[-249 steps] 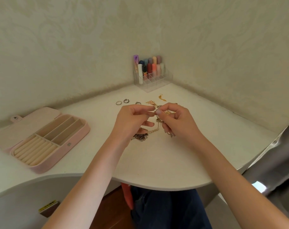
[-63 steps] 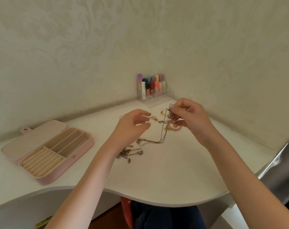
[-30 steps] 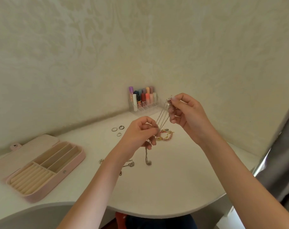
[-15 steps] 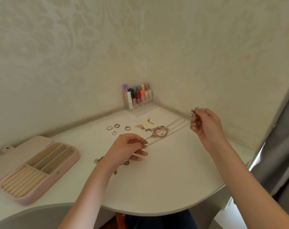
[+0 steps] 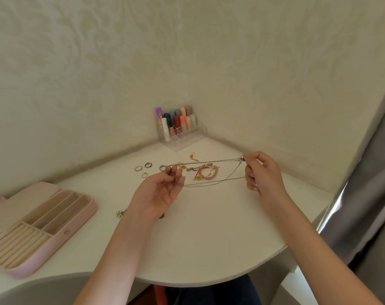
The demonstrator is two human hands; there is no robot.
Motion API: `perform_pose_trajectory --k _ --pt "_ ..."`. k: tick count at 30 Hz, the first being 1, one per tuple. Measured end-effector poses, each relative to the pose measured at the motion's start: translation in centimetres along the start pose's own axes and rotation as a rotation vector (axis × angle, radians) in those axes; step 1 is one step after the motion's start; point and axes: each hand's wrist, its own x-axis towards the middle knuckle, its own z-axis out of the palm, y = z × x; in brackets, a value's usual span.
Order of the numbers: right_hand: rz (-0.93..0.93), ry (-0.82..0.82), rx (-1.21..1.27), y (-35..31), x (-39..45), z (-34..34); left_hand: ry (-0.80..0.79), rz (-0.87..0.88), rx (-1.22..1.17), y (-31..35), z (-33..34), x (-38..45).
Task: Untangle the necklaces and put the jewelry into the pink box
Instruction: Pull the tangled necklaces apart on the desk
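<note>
The untangling step was in hand: the right hand (image 5: 262, 172) pinched the clasp of a silver chain (image 5: 211, 183), strung above the table (image 5: 209, 227) to the left hand (image 5: 163, 190), whose loosely curled fingers hooked its other end. Next, by my judgement, it wanted carrying to the open pink box (image 5: 55, 219) (well off to the left).

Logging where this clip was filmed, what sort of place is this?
Probably a home dressing corner: a clear acrylic organizer of lipsticks against patterned wallpaper, an open pink jewelry box, and rings and bracelets on the rounded white corner table.
</note>
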Motion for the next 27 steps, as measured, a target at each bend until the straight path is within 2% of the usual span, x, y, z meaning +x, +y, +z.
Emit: perform_pose_trajectory --k 8,10,15,21,27 --pt "0.025 0.013 -0.054 0.22 0.25 0.13 -0.451 -0.091 0.093 -0.05 -1.04 -0.59" --pt "0.024 0.007 -0.066 0.31 0.25 0.21 -0.505 -0.097 0.153 -0.09 -1.01 -0.57" --pt "0.026 -0.011 -0.074 0.43 0.31 0.15 -0.51 -0.096 0.214 -0.29 -0.98 -0.44" --pt "0.027 -0.013 -0.069 0.48 0.25 -0.01 -0.369 -0.028 0.245 -0.5 -0.81 -0.37" --pt "0.042 -0.005 -0.067 0.5 0.3 -0.18 -0.312 0.03 0.347 -0.68 -0.78 -0.51"
